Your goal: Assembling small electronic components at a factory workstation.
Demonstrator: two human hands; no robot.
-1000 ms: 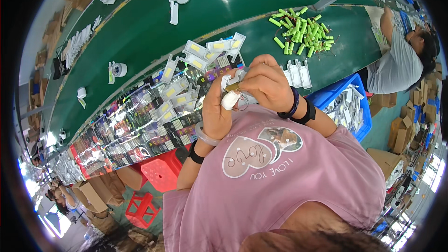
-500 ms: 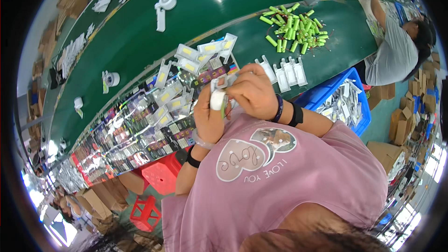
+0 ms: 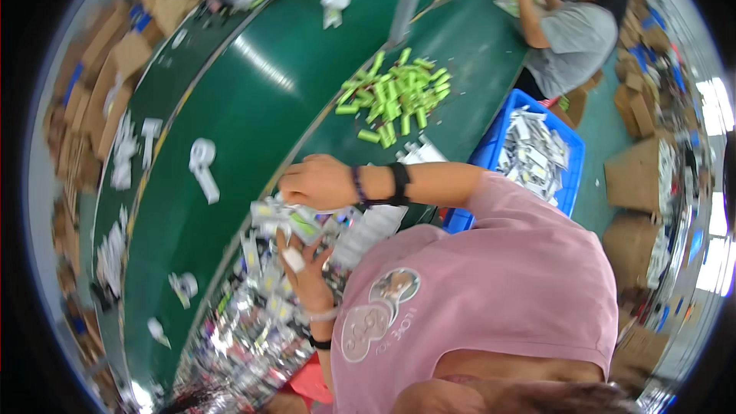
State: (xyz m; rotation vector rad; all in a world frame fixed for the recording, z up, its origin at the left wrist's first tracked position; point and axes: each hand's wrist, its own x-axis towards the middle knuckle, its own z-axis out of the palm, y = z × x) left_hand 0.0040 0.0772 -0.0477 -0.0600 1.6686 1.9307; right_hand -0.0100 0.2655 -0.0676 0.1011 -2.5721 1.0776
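Note:
My left hand (image 3: 308, 274), with a white wrap (image 3: 294, 261) round one finger, has its fingers spread. Just beyond its fingertips lies a pale plastic housing with a bright green part (image 3: 305, 224) in it; whether the fingers touch it I cannot tell. Over the far edge of the heap of white and clear plastic housings (image 3: 267, 213) my right hand (image 3: 320, 182) is bent down, back of the hand up. Its fingertips are mostly hidden, so what they hold, if anything, does not show. Housings with yellow strips and shiny printed packages (image 3: 253, 337) lie under and beside my left hand.
Green wired battery cells (image 3: 395, 96) are piled on the green table. A blue crate (image 3: 573, 176) full of white parts stands at the right. White pieces such as a handled one (image 3: 203, 169) lie on the long green surface beyond. A co-worker (image 3: 571, 34) sits at the far right.
My hands were together in front of my chest on a small white and green piece; now they are apart over the heap. The view has turned and shifted.

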